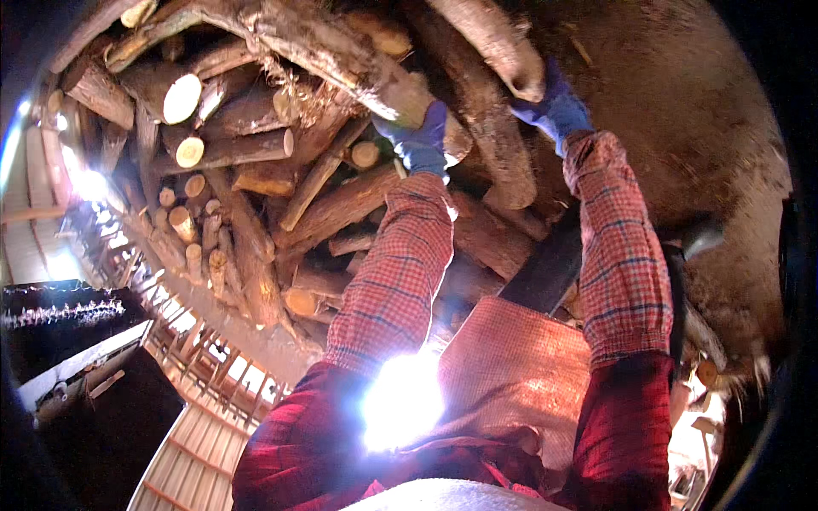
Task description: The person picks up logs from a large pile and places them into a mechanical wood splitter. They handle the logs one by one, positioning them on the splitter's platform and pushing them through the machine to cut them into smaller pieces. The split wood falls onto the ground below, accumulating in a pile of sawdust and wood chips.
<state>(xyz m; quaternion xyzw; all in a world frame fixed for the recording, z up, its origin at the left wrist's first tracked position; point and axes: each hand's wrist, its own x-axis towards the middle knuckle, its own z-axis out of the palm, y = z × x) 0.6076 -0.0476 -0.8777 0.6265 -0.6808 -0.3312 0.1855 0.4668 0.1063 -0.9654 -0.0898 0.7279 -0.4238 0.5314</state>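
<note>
Both my hands wear blue gloves and my arms are in red checked sleeves, reaching up into a big pile of cut logs. My left hand grips the end of a thick, rough-barked log that runs up to the left. My right hand holds the end of another thick log at the top of the pile. The fingers of both hands are partly hidden behind the wood.
Logs of many sizes lie stacked with pale sawn ends facing me. Brown earth or sawdust slopes at the right. A dark flat bar lies between my arms. A shed wall with slats and bright openings shows at lower left.
</note>
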